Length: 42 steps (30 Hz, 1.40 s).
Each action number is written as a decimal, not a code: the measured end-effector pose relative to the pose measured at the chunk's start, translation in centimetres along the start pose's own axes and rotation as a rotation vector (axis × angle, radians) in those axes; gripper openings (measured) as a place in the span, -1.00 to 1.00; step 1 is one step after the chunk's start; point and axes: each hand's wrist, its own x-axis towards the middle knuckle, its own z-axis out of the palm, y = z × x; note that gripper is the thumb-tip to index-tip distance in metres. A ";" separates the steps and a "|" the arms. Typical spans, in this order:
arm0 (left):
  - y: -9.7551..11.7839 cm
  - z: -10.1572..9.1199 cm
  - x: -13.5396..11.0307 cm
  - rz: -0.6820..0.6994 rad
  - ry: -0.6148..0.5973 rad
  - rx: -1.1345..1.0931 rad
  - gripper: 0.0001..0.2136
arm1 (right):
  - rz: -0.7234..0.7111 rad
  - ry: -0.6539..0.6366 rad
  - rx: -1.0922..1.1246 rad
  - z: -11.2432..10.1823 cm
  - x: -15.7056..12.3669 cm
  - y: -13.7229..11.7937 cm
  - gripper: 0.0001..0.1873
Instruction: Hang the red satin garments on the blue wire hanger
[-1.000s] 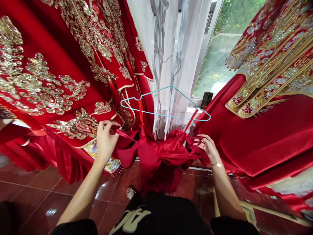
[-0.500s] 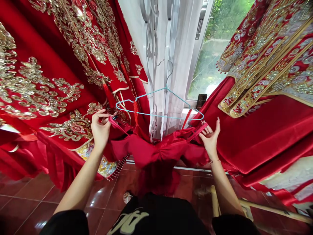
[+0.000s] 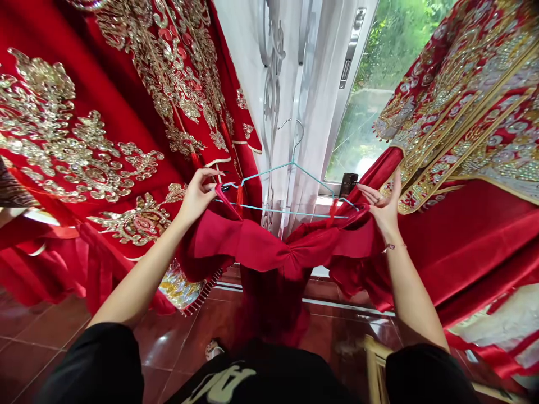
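Note:
A plain red dress (image 3: 265, 247) hangs in front of me, its top edge stretched between my two hands. My left hand (image 3: 201, 193) pinches the dress's left shoulder strap near the hanger's left end. At the other side my right hand (image 3: 385, 207) grips the right strap between thumb and fingers, by the hanger's right end. The light blue wire hanger (image 3: 292, 163) has a bare metal hook at the top, and its bottom bar crosses behind the dress's neckline. Red cords hang over both of its shoulders.
Red garments with gold beadwork (image 3: 126, 213) hang on the left, and another embroidered red garment (image 3: 463, 140) hangs on the right. Behind are a white metal scroll grille (image 3: 269, 101), a window (image 3: 366, 112) and a small black device (image 3: 349, 182). A wooden stool (image 3: 374, 359) stands low right.
Both hands have moved up and outward, pulling the straps up to the hanger's ends. The dress top is now higher and more spread. The camera view has shifted slightly.

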 end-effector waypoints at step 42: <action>1.4 -0.9 -3.8 0.216 -0.012 0.631 -0.68 | -0.339 0.519 -0.789 1.5 -4.7 -3.5 -0.51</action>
